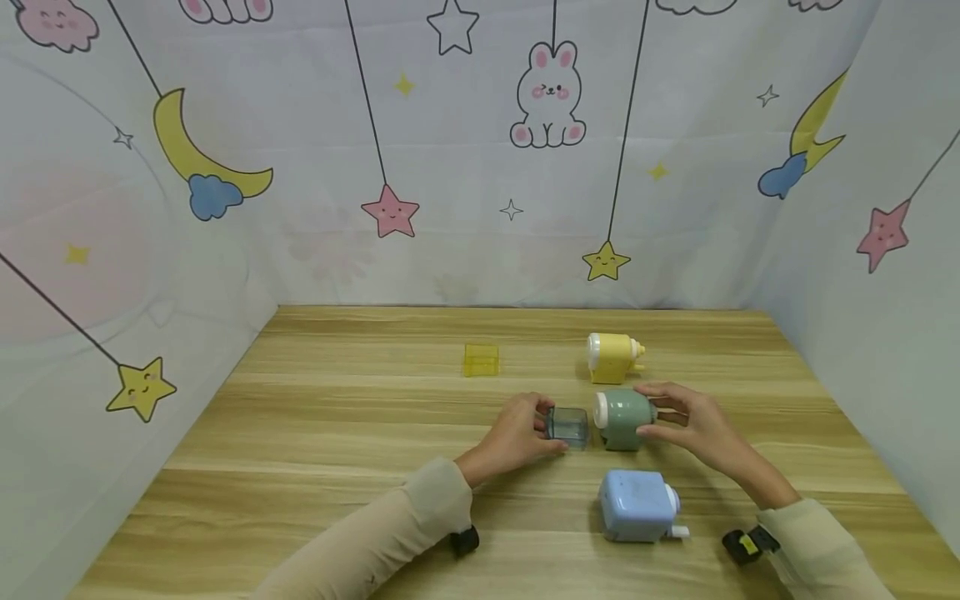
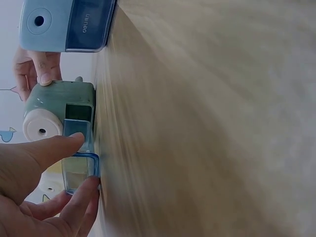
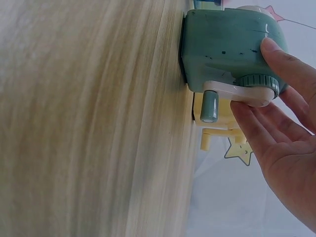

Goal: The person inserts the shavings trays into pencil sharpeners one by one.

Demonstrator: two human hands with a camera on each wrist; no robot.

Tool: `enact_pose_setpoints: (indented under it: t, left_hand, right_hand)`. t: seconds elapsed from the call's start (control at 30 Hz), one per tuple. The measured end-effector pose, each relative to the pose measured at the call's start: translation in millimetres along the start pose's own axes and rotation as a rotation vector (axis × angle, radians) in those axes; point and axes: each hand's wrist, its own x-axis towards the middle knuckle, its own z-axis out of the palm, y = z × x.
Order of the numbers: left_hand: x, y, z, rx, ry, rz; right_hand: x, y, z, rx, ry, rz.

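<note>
My left hand (image 1: 517, 432) pinches a see-through bluish shavings drawer (image 1: 572, 427) between thumb and fingers. Just right of the drawer stands a green pencil sharpener (image 1: 630, 417) with a white round front. Its drawer slot (image 2: 79, 112) is open in the left wrist view, with the drawer's end right at it. My right hand (image 1: 693, 423) grips the green sharpener from the crank side. In the right wrist view the thumb lies on the green body and the fingers are at the white crank arm (image 3: 222, 90).
Behind the green sharpener is a yellow pencil sharpener (image 1: 613, 358), with a see-through yellow drawer (image 1: 482, 361) to its left. Nearer the front sits a light blue pencil sharpener (image 1: 637, 504), its dark blue drawer (image 2: 89, 24) in place. Printed cloth surrounds the wooden table (image 1: 315, 400).
</note>
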Motion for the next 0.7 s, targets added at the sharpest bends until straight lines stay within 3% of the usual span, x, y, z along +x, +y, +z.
enact_pose_setpoints:
  t: [0.7]
  left_hand:
    - [3.3,5.0,7.3,0.024,-0.002,0.022]
  right_hand:
    - [-0.3,-5.4,2.2,0.008,0.004,-0.003]
